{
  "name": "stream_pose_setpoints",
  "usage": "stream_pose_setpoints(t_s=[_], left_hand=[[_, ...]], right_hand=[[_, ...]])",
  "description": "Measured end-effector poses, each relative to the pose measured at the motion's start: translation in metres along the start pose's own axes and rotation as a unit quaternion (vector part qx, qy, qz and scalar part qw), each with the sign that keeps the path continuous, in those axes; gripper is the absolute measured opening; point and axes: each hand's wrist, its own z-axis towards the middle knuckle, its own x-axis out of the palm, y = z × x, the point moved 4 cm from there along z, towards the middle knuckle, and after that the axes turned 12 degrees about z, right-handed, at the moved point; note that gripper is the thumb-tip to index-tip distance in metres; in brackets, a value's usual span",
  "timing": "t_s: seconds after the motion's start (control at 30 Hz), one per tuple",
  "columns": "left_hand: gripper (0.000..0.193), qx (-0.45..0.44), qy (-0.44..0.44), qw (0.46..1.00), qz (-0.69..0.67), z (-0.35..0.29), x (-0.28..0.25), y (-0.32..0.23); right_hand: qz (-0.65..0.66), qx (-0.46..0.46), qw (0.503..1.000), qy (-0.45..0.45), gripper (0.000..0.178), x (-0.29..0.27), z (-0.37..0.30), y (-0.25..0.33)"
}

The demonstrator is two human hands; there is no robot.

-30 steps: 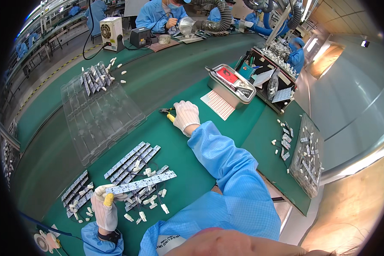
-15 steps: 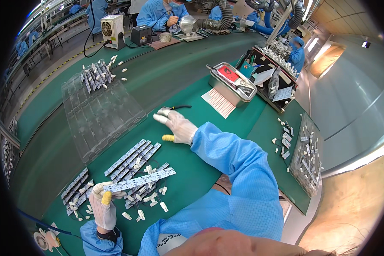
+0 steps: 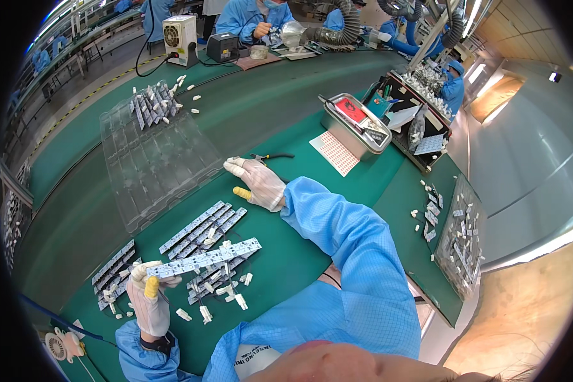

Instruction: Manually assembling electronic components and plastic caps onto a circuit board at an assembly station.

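My left hand (image 3: 149, 304), in a white glove with a yellow finger cot on the thumb, is closed on one end of a long white LED circuit board strip (image 3: 205, 258). That strip is held tilted above other strips with dark wires and white connectors (image 3: 204, 312). My right hand (image 3: 261, 184), gloved the same way, is held out over the green mat with fingers stretched and thumb apart; it holds nothing. Just beyond it lie small black-and-yellow handled pliers (image 3: 272, 156). Three strips (image 3: 197, 229) lie side by side past the held one.
A clear plastic tray (image 3: 159, 178) lies beyond, with more boards (image 3: 153, 107) at its far end. A metal box (image 3: 355, 130) stands beside a dotted label sheet (image 3: 335, 153). At right, another clear tray (image 3: 463, 239) holds boards. A small fan (image 3: 56, 346) is at lower left. A co-worker (image 3: 251, 19) sits opposite.
The view has shifted slightly. My right hand has moved a little left, away from the pliers, with its fingers closer together. My left hand has shifted slightly left with the strip.
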Motion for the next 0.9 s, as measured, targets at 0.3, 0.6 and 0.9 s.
stream_pose_setpoints(t_s=[0.3, 0.6, 0.9], left_hand=[[0.044, 0.048, -0.175, 0.982, -0.050, -0.002, -0.026, -0.002], [0.033, 0.107, -0.069, 0.955, 0.269, 0.000, -0.024, -0.036], [0.055, 0.008, -0.072, 0.997, 0.019, 0.002, -0.030, -0.005]], right_hand=[[0.765, 0.171, 0.612, 0.107, 0.077, -0.007, 0.036, 0.098], [0.632, 0.265, 0.728, -0.007, 0.035, -0.033, 0.041, 0.111], [0.594, 0.280, 0.754, 0.023, 0.032, -0.033, 0.039, 0.107]])
